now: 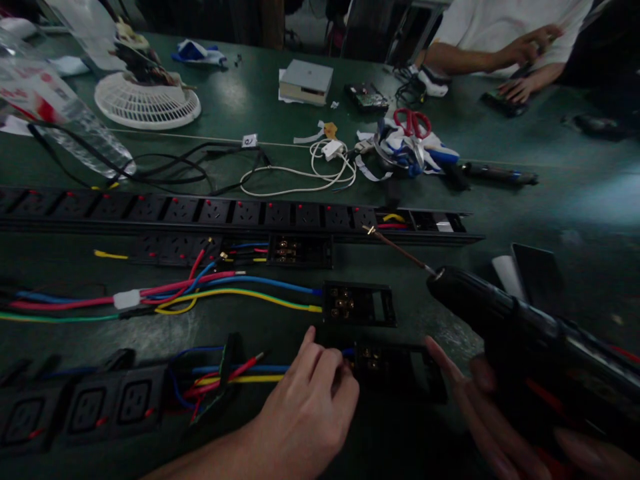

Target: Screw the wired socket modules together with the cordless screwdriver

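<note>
Currently, the terminal block (395,370) is pinched by the left hand (315,387); the electric screwdriver (500,313) is grasped by the right hand (480,400). Loose wires (240,377) could be snagged if the bit slips.

The head view looks forward and down, close over the green table (575,193) (single view only).

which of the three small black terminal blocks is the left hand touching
The nearest terminal block, at the bottom of the view. The left hand has its fingertips at its left end, where the wires enter. The middle block and far block lie untouched.
</note>
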A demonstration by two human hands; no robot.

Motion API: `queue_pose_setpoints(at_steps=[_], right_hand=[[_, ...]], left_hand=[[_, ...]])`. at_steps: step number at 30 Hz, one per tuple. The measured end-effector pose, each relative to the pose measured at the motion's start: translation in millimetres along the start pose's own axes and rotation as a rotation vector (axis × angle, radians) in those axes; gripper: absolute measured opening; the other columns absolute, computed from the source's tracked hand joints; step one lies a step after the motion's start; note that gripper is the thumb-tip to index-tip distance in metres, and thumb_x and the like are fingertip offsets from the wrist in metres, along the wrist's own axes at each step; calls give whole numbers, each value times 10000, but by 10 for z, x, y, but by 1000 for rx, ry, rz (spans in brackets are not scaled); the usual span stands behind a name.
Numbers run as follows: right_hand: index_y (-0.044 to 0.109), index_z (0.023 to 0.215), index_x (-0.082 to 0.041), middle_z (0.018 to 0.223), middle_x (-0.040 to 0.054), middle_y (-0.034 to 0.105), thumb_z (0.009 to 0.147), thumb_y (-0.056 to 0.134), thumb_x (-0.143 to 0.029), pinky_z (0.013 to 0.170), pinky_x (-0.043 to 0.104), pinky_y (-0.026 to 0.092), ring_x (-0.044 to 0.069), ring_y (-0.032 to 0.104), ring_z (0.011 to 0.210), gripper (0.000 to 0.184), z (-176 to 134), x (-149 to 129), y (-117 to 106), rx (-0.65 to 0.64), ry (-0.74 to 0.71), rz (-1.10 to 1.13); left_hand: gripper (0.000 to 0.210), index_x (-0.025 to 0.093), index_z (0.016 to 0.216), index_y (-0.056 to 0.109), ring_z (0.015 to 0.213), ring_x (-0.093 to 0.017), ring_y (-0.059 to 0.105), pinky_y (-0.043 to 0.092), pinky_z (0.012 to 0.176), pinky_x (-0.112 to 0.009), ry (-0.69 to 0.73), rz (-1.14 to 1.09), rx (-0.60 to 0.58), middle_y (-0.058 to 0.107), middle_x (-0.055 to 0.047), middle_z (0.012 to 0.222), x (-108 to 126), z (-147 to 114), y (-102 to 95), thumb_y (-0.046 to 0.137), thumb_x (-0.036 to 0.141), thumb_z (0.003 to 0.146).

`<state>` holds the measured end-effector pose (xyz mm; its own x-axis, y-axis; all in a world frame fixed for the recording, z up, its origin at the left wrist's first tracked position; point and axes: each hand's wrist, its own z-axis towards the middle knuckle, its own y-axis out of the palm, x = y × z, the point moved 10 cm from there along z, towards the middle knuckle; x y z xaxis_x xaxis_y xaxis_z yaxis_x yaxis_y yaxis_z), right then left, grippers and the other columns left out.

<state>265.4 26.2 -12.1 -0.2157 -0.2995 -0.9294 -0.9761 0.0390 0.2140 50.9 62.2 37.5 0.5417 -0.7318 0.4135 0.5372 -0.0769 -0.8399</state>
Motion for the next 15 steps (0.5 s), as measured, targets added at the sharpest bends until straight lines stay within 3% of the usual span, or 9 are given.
queue_pose_setpoints(at_steps=[3,6,11,13,15], right_hand=[[599,1112,-109,548,29,234,726,739,-711,972,312,464,143,434,583,729,39,-7,-59,100,20,-22],[607,1103,-109,551,29,239,703,749,-697,1029,319,432,152,444,602,725,84,-61,15,112,12,-16],[580,1181,-147,527,8,279,862,684,-576,1172,366,278,130,420,520,544,60,-163,251,-76,-53,53],[588,1181,-150,525,9,278,864,692,-578,1156,368,305,124,415,511,543,48,-141,233,-55,-26,47],[607,1150,-128,524,14,250,787,751,-620,1071,347,408,124,410,516,629,31,-96,145,34,14,9]], left_hand=[[277,55,1035,629,874,-228,570,482,989,-627,0,4,9,568,-115,935,-2,13,-6,370,43,939],[277,58,1013,630,870,-224,569,485,988,-623,-9,6,17,566,-114,933,-3,23,-16,366,36,934],[272,74,992,625,866,-227,566,486,984,-627,-26,12,14,564,-115,953,-1,15,5,364,38,923],[264,81,981,621,865,-229,565,483,986,-629,-26,17,3,563,-116,959,5,13,24,368,41,919],[252,90,968,617,862,-227,564,483,987,-627,-32,23,4,563,-113,956,4,16,28,375,41,915]])
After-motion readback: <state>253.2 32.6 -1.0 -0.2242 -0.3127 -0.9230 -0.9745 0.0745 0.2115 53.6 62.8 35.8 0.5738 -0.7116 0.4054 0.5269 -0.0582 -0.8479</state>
